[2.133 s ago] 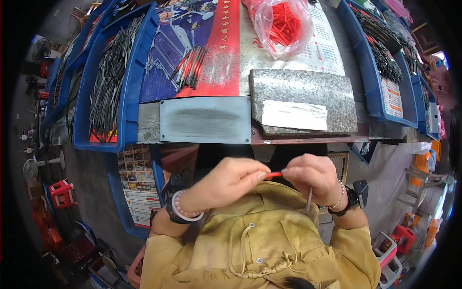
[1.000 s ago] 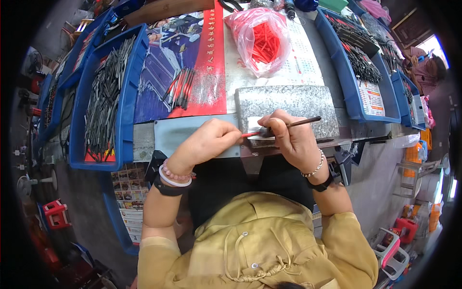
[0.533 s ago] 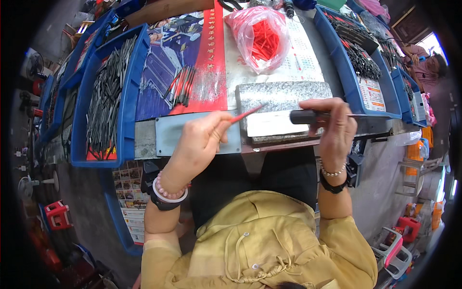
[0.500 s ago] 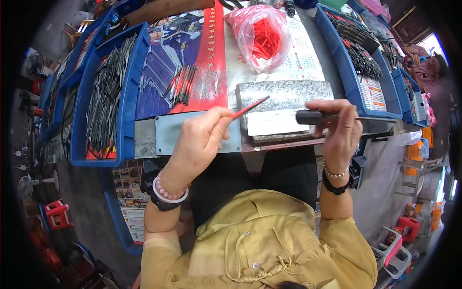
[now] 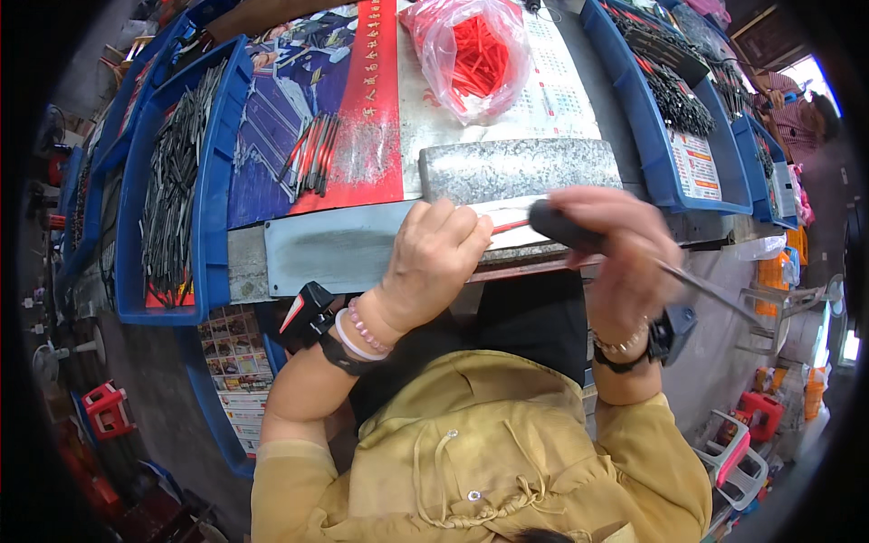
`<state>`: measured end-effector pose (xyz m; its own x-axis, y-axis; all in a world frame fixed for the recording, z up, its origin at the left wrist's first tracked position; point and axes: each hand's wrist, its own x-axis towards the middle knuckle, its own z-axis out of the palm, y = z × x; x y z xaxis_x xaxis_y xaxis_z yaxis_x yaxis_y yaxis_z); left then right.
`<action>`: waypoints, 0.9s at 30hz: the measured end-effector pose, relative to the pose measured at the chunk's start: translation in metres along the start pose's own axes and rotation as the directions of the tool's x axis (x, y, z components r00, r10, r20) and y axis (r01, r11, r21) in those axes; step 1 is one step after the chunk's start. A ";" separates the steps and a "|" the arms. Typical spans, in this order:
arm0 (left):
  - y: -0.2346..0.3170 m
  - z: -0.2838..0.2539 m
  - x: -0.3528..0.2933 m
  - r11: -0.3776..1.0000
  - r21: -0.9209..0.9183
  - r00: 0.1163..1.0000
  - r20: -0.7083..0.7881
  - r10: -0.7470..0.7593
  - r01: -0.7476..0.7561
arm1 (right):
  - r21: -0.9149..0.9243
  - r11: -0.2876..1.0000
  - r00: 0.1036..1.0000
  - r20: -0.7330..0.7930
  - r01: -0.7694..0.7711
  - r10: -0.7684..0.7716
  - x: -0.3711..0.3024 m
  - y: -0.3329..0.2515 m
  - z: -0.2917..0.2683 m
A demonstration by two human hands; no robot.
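Note:
My left hand is closed around a slim red stick, whose tip points right over a white strip at the bench edge. Blurred by motion, my right hand grips a dark-handled tool. The handle end points left, close to the stick's tip; a long metal shaft runs out to the lower right. Whether handle and stick touch, I cannot tell. Behind both hands lies a speckled grey block. A grey plate rests left of my left hand.
An open plastic bag of red pieces stands behind the block. Several red and black sticks lie on a poster to its left. Blue trays of dark rods flank the bench, with another at right. A person sits far right.
My left hand has moved right and down with the red stick, which has turned from slanting upward to nearly level. The tool's shaft in my right hand now slopes downward. The view has shifted slightly.

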<state>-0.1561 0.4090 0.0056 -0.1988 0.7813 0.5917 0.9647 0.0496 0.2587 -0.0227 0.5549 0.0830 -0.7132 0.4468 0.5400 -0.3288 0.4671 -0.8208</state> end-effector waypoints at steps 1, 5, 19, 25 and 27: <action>-0.001 -0.002 0.000 1.000 0.007 1.000 0.022 0.000 -0.001 | -0.098 0.992 0.991 0.096 -0.082 0.091 0.004 0.008 0.006; -0.005 -0.014 -0.001 0.985 -0.127 0.994 0.005 -0.113 0.113 | -0.297 0.952 0.951 0.267 -0.072 0.155 0.008 0.036 0.018; -0.010 -0.020 -0.004 0.963 -0.169 0.977 0.013 -0.211 0.210 | -0.358 0.933 0.942 0.324 0.043 0.081 0.019 0.033 0.039; -0.008 -0.016 -0.009 0.964 -0.143 0.973 -0.028 -0.229 0.223 | -0.121 0.965 0.946 0.206 -0.231 0.252 0.010 0.017 0.033; -0.011 -0.016 -0.011 0.964 -0.169 0.977 -0.023 -0.213 0.206 | -0.137 0.944 0.934 0.156 -0.300 0.320 0.014 0.006 0.033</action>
<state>-0.1676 0.3901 0.0088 -0.4036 0.7381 0.5408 0.8595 0.1032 0.5006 -0.0556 0.5385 0.0801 -0.8684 0.4478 0.2130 -0.0112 0.4117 -0.9112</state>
